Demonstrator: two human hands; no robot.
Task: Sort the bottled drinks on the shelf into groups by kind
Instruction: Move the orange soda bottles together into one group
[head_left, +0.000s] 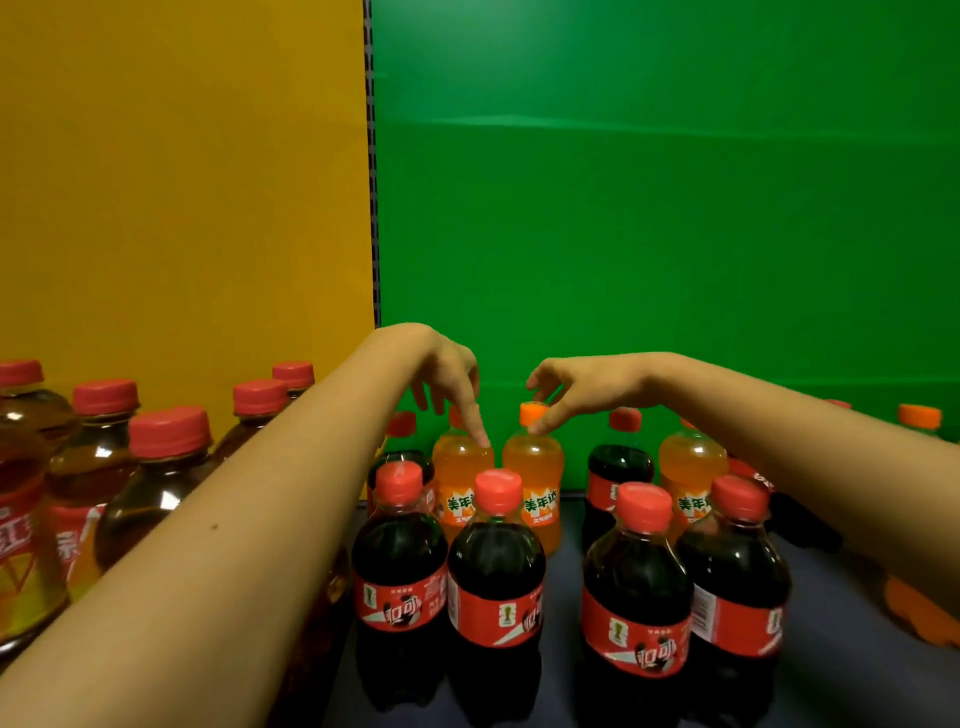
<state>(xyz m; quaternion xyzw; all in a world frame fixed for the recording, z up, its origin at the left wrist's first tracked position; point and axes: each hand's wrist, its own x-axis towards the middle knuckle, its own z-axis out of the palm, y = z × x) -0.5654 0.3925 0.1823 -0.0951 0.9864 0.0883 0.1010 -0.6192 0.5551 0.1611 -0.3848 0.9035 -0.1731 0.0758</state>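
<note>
Two small orange soda bottles stand side by side at the shelf's middle back. My left hand (447, 384) reaches down over the left orange bottle (460, 467), fingers around its hidden cap. My right hand (558, 389) pinches the orange cap of the right orange bottle (535, 467). Several cola bottles with red caps stand in front: two on the left (400, 561) (496, 571) and two on the right (636, 587) (735, 571). Another cola (621, 462) and a third orange bottle (691, 462) stand behind those.
Several amber tea bottles (156, 483) with red caps crowd the left side under my left forearm. More bottles sit at the far right (919, 418). A yellow panel (182, 182) and a green panel (665, 208) back the dark shelf (566, 597).
</note>
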